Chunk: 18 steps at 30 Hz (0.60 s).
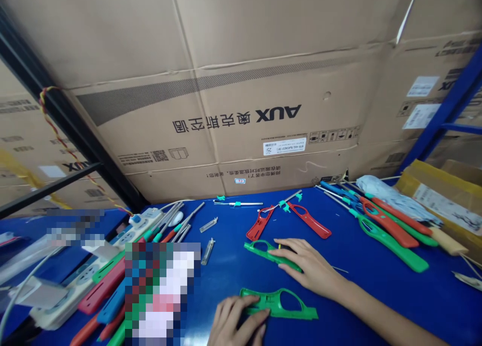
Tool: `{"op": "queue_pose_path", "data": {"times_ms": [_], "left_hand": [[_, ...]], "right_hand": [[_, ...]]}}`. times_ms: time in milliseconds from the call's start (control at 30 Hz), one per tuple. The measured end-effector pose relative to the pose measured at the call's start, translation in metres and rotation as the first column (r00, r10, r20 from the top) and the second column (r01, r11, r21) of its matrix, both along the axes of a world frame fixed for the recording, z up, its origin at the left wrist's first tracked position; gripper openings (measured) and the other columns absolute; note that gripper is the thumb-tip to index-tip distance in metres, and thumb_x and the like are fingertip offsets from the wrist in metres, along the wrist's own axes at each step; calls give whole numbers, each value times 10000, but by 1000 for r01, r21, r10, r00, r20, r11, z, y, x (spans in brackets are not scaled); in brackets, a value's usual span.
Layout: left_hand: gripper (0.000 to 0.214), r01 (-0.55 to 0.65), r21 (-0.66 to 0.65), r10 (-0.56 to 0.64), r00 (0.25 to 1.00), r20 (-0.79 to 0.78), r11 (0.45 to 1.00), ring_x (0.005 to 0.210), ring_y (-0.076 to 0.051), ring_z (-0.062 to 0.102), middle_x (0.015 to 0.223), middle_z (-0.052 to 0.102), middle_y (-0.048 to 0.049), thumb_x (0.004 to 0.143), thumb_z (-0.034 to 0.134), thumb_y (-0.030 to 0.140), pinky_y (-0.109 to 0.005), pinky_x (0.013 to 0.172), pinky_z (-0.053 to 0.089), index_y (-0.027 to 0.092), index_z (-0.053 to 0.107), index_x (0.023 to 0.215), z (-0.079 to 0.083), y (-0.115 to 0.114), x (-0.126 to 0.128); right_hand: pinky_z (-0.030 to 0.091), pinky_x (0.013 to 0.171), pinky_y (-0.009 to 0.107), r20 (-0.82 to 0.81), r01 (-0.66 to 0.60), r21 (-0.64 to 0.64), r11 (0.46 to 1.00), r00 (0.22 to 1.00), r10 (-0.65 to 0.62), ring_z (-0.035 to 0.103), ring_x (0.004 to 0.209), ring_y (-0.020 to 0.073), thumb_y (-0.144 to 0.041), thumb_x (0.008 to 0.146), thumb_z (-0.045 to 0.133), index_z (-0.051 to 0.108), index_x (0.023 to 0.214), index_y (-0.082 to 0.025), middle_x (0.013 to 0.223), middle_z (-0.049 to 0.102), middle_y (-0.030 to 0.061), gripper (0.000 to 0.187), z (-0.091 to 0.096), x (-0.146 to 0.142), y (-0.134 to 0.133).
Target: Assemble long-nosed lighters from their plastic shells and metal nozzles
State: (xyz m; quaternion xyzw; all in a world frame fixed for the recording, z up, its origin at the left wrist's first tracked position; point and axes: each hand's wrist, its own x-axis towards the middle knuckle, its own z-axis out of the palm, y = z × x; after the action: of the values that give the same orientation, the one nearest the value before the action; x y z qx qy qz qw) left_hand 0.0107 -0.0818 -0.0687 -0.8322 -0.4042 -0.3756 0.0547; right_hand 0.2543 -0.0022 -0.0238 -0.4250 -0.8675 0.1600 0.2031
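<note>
Blue tabletop point(220, 283): left hand point(233, 321) and right hand point(312, 268) touch green casings point(276, 311)

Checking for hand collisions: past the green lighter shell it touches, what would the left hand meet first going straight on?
Probably the right forearm, near the wrist, though its height above the blue tabletop is unclear.

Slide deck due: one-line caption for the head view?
Left hand and right hand each on its own green plastic piece, two red pieces farther back on the blue table.
</note>
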Motion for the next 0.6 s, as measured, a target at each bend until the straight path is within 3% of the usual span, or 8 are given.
{"op": "queue_pose_path", "data": {"times_ms": [100,167,233,333,400,500,600], "left_hand": [[220,37,-104,-45,996,-79,994,891,-210,633,1017,679,-77,889,528,246,-338,759,520,260,665,1061,15,3,4],[243,74,-217,-103,987,-127,973,898,-200,632,1017,682,-55,870,563,237,-320,756,512,268,644,1097,32,10,7],[253,31,-340,-82,987,-137,940,875,-173,634,987,689,-23,882,547,215,-309,777,495,290,636,1106,52,26,9],[188,-196,-323,112,959,-262,926,892,-172,631,947,695,0,916,505,245,-337,858,462,290,680,969,76,72,8],[192,-284,-288,196,934,-300,914,916,-190,624,947,690,-25,922,495,223,-360,871,456,250,683,943,85,112,4],[149,-377,-228,280,888,-365,898,1000,-225,591,1021,657,-71,911,533,220,-393,864,472,188,660,982,87,170,1],[279,-415,-166,312,846,-432,895,999,-220,594,1168,580,-86,909,559,296,-428,839,504,155,561,1150,79,207,2]], "right_hand": [[391,970,426,2,-84,24,996,996,84,502,1192,225,-329,927,480,571,1227,-352,1312,554,43,314,1,0,18],[391,961,413,-6,-125,50,991,992,125,523,1163,211,-319,927,481,593,1195,-337,1286,576,36,292,2,0,27],[395,952,398,-26,-133,92,987,990,136,538,1138,204,-314,914,497,630,1129,-305,1254,596,42,253,4,1,33],[402,931,390,-72,-83,170,982,993,96,563,1090,208,-332,885,540,678,922,-245,1180,632,58,167,5,4,35],[402,921,394,-94,-45,216,975,993,66,580,1050,209,-337,882,549,668,798,-222,1127,655,58,185,6,7,34],[407,902,393,-126,-13,267,964,991,48,598,997,202,-324,890,545,653,738,-214,1068,676,50,216,8,11,34],[426,855,373,-183,15,327,945,982,47,611,940,189,-295,897,542,649,733,-207,1007,689,48,215,10,14,35]]}}
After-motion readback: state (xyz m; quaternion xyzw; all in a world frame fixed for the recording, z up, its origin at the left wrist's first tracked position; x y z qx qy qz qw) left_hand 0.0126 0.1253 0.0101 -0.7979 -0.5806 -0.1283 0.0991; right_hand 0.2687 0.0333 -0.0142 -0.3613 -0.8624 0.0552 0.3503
